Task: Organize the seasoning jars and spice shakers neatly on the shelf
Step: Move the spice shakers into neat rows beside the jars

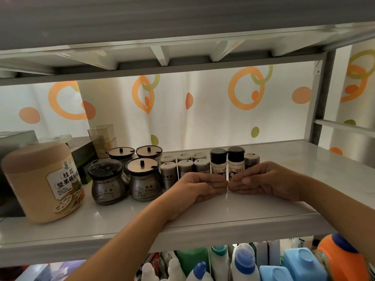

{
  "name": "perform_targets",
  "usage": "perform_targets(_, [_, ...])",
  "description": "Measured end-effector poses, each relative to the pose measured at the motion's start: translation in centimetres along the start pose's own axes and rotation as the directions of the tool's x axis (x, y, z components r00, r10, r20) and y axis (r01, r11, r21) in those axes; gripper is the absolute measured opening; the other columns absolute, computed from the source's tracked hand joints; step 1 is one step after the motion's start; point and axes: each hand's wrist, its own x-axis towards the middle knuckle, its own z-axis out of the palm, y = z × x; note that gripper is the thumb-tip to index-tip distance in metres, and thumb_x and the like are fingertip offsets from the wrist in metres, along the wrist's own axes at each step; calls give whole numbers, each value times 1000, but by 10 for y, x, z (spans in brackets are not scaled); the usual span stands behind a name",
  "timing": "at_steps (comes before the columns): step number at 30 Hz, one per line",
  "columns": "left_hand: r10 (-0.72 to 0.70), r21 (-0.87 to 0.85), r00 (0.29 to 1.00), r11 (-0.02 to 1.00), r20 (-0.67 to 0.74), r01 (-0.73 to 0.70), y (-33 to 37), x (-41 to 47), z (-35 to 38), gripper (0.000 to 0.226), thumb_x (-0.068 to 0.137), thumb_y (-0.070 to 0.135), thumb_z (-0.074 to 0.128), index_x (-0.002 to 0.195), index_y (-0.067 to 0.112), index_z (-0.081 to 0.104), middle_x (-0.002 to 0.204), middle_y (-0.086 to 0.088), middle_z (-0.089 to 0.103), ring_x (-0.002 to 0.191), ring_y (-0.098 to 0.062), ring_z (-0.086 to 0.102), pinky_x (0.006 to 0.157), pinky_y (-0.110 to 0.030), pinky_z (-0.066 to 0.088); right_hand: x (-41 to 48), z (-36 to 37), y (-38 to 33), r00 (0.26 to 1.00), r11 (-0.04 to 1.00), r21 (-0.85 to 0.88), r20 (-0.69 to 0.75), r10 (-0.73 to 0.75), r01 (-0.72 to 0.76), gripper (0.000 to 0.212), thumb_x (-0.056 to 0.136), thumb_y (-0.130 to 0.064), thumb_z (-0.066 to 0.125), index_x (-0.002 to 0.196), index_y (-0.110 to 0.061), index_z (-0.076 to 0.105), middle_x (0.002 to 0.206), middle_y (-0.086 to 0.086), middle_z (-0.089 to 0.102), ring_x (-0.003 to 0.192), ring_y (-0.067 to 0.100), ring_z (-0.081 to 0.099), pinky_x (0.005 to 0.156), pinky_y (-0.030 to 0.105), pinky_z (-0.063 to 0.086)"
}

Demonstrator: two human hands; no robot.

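Observation:
On the white shelf stand two black-capped spice bottles. My left hand and my right hand lie flat in front of their bases, fingertips nearly meeting and fingers straight, gripping nothing. Left of the bottles, several grey shakers stand in two rows, and one more shaker stands behind my right hand. Further left, several lidded glass seasoning jars form a square block.
A big beige canister stands at the shelf's left front, with stacked clear plastic boxes and dark boxes behind it. A curtain with orange circles hangs at the back. Cleaning bottles crowd the shelf below.

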Motion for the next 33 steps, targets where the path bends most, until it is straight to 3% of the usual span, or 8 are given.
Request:
perform_targets(4, [18, 83, 1000, 996, 15, -19, 2, -9, -2, 40, 92, -10, 43, 127, 2, 59, 126, -12, 65, 120, -18, 61, 108, -33, 42, -1, 1, 1, 1000, 1000, -25, 13, 3, -2, 40, 71, -6, 70, 110, 3, 70, 121, 26, 65, 116, 36, 62, 96, 39, 52])
perform_targets(7, [30, 161, 999, 986, 31, -35, 5, -31, -16, 39, 93, -7, 45, 127, 6, 60, 126, -5, 66, 121, -14, 59, 109, -33, 41, -2, 11, -1, 1000, 998, -64, 24, -3, 4, 37, 75, -10, 67, 111, 1, 70, 122, 22, 66, 115, 33, 63, 95, 40, 53])
perform_targets(13, [16, 181, 1000, 983, -22, -12, 9, -72, -65, 38, 93, -7, 43, 127, 2, 59, 125, -10, 66, 121, -20, 60, 106, -33, 44, 19, 70, -3, 991, 951, -300, 126, -33, 70, 35, 92, -19, 54, 122, -6, 64, 120, 8, 70, 115, 21, 65, 98, 34, 52])
perform_targets(28, [44, 82, 996, 996, -82, -37, 2, -71, -84, 37, 94, -9, 42, 125, 1, 59, 123, -12, 67, 119, -21, 61, 104, -30, 46, 44, 88, 2, 998, 982, -186, 47, -31, 39, 41, 82, -24, 59, 119, -7, 65, 117, 10, 71, 114, 22, 65, 96, 33, 53])
perform_targets(33, [46, 96, 995, 995, -88, -37, 4, -82, -92, 37, 93, -9, 44, 126, 0, 58, 123, -14, 67, 119, -23, 61, 103, -31, 47, 46, 103, -2, 994, 981, -181, 100, -54, 71, 39, 85, -23, 59, 119, -5, 65, 118, 12, 70, 114, 25, 65, 99, 38, 51])
